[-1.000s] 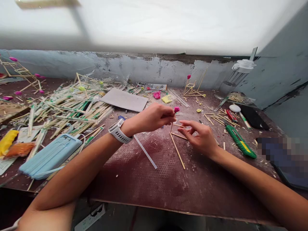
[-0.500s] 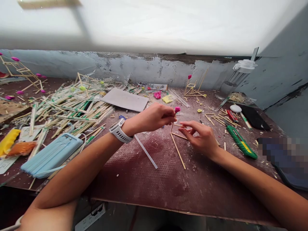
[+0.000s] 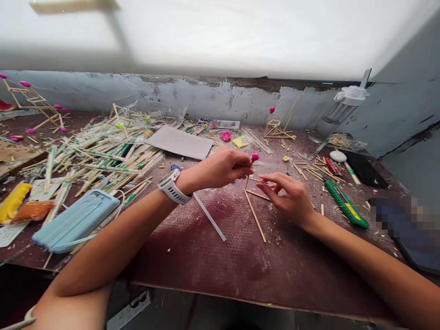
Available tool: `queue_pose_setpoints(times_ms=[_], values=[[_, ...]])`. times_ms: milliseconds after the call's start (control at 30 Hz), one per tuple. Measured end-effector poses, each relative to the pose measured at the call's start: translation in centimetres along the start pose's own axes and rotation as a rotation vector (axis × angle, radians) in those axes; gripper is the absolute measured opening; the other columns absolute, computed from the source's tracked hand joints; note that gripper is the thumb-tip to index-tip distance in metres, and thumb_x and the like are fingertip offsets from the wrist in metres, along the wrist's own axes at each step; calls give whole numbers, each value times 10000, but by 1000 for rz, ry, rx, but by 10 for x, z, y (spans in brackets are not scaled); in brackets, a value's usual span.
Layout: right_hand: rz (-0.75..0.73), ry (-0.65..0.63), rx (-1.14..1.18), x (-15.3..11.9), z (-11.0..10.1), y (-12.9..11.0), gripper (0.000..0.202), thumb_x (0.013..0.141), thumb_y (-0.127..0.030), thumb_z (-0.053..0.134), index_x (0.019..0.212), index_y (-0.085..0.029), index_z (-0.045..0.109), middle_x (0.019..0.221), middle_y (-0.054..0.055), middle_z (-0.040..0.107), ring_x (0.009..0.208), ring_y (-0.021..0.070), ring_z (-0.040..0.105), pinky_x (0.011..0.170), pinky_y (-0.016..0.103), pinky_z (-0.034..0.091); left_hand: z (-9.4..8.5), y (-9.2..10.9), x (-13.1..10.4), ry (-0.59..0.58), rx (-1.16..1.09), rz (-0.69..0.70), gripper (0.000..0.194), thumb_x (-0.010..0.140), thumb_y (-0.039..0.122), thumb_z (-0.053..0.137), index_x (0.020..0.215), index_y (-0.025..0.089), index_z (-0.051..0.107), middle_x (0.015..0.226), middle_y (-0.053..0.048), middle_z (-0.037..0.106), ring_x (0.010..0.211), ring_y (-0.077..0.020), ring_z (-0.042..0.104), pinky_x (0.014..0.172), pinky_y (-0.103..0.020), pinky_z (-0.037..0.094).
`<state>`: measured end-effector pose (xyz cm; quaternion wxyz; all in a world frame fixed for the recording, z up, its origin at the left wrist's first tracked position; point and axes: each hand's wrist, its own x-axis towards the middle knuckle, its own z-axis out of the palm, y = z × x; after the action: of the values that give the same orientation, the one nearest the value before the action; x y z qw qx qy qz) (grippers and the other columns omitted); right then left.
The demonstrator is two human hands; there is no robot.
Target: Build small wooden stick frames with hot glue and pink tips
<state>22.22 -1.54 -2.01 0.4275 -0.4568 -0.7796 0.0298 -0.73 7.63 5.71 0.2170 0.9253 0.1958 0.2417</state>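
Observation:
My left hand [image 3: 228, 168], with a white watch on its wrist, pinches an upright wooden stick topped by a pink clay lump [image 3: 255, 157]. That stick's lower end meets other sticks, one of which [image 3: 256, 216] slants toward the front of the brown table [image 3: 206, 275]. My right hand [image 3: 292, 197] is just right of the left one, thumb and forefinger close together near the ends of two sticks in the joined frame. Whether its fingertips hold a stick is too small to tell. A translucent glue stick [image 3: 210, 217] lies left of the frame.
Wrapped sticks [image 3: 103, 156] are heaped at the left, behind a blue power bank [image 3: 77, 220]. A grey sheet [image 3: 180, 142] lies mid-table. Rightward are a green cutter [image 3: 345, 204], a phone [image 3: 409, 233] and a clear bottle [image 3: 343, 110]. A small stick frame [image 3: 278, 134] stands near the wall.
The whole view has shifted slightly, moving things a little to the right in the picture. Both hands keep nearly the same pose around the stick frame.

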Motion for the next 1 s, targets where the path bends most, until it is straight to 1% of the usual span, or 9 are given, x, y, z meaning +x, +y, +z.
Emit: queue_pose_setpoints(times_ms=[67, 300, 433, 700, 1000], values=[[-6, 0, -19, -1, 0, 1, 153, 995, -281, 713, 1127, -205, 730, 1000, 54, 794, 598, 134, 682, 587, 287, 551, 0, 0, 0, -2, 2, 1, 221, 981, 237, 645, 795, 137, 712, 666, -11, 672, 572, -84, 528, 563, -253, 383], [-16, 12, -69, -4, 0, 3, 155, 999, -299, 710, 1117, -205, 743, 922, 39, 822, 601, 153, 712, 617, 297, 568, 0, 0, 0, -4, 11, 2, 233, 976, 230, 649, 769, 135, 696, 615, 11, 604, 555, -83, 446, 551, -264, 351], [-21, 18, -72, -3, 0, 2, 130, 1004, -295, 700, 1074, -202, 757, 920, 43, 829, 654, 170, 746, 641, 298, 587, 0, 0, 0, -9, -1, -3, 228, 979, 225, 645, 780, 131, 704, 632, 4, 620, 570, -86, 463, 560, -262, 361], [-3, 5, -56, -3, 1, 3, 140, 1017, -319, 674, 1060, -229, 773, 927, 47, 834, 674, 190, 759, 653, 319, 595, 0, 0, 0, -5, -1, 13, 248, 979, 245, 633, 768, 136, 706, 618, 6, 603, 563, -91, 443, 553, -272, 348], [-43, 0, -23, -1, 0, 3, 115, 1017, -240, 669, 1085, -236, 761, 987, 49, 834, 778, 193, 776, 691, 313, 572, -1, 3, 0, -6, -6, 10, 250, 982, 241, 634, 763, 138, 694, 615, 6, 610, 557, -88, 439, 572, -276, 349]])
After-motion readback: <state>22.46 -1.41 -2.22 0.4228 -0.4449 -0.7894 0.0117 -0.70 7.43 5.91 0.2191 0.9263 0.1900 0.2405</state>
